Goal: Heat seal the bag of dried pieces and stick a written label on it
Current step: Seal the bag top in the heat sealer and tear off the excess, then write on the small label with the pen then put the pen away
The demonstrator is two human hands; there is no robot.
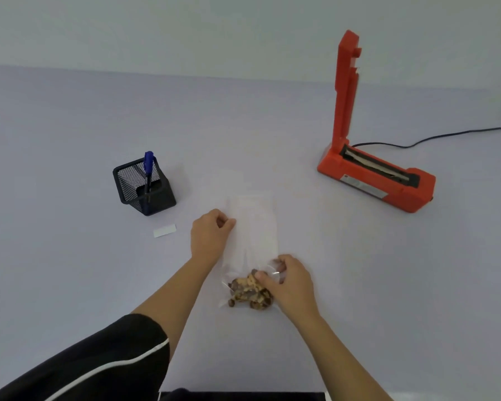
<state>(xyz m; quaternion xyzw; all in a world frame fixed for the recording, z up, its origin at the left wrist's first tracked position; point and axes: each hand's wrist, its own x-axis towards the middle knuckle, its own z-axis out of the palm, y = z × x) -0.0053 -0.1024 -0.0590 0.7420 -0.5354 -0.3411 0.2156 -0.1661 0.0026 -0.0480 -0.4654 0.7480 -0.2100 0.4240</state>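
While the bag [252, 227] lies toward the surface's near edge, left hand [210, 237] pinching its side, right hand [291, 282] clamped round its filled end, both grips closed, a tilted carry to the sealer [373, 175] could spill pieces [248, 289].

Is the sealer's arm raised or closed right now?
Raised. The arm of the heat sealer stands almost upright from its hinge, leaving the sealing strip exposed; the bag lies apart from it.
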